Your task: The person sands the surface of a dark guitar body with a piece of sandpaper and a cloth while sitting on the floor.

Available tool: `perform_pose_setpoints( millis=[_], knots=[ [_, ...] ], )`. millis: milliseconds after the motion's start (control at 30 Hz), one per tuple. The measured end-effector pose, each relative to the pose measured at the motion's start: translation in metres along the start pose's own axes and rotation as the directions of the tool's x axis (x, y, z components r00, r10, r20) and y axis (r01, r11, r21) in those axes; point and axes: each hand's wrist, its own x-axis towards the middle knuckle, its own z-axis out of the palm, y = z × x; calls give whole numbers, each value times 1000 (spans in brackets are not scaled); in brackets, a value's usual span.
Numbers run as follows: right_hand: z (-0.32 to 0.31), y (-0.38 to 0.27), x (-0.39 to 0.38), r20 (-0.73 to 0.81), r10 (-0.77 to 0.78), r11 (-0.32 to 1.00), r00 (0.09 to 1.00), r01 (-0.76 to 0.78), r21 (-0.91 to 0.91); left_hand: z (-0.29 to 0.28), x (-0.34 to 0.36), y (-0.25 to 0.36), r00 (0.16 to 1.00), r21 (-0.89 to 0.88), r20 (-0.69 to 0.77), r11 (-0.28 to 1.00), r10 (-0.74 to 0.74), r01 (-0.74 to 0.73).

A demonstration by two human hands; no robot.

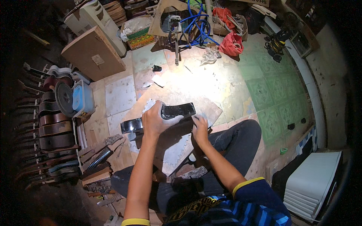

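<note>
A glossy black guitar body (178, 110), small and with curved sides, stands on its edge in front of my legs. My left hand (154, 117) is closed over its narrow waist, thumb to the right along the black side. At the body's right end, my right hand (200, 126) has its fingers curled close to the edge; what they hold, if anything, is hidden. Under the body lies a grey foam mat (173, 153) with a jigsaw edge, on top of a tan board (213, 113). The guitar body's lower face is in shadow.
Several guitar bodies hang on a rack (56, 130) at the left, beside a clear tub (85, 100). Files and a coiled spring-like tool (98, 158) lie near my left knee. A small stand (176, 41) and blue hose (201, 26) are at the back. A white case (311, 184) stands right.
</note>
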Motion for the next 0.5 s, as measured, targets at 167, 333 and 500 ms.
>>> perform_pose_setpoints(
  millis=[167, 333, 500],
  knots=[
    [6, -8, -10, -1, -17, 1000, 1000, 17, 11, -6, -3, -5, 1000, 23, -15, 1000, -10, 10],
    [8, 10, 17, -23, -44, 999, 999, 44, -17, 0, 0, 2, 1000, 5, 19, 1000, -23, 23],
    [1, -9, -17, -37, -12, 1000, 999, 11, -23, -5, 0, -1, 1000, -7, 3, 1000, 1, -1]
  ],
)
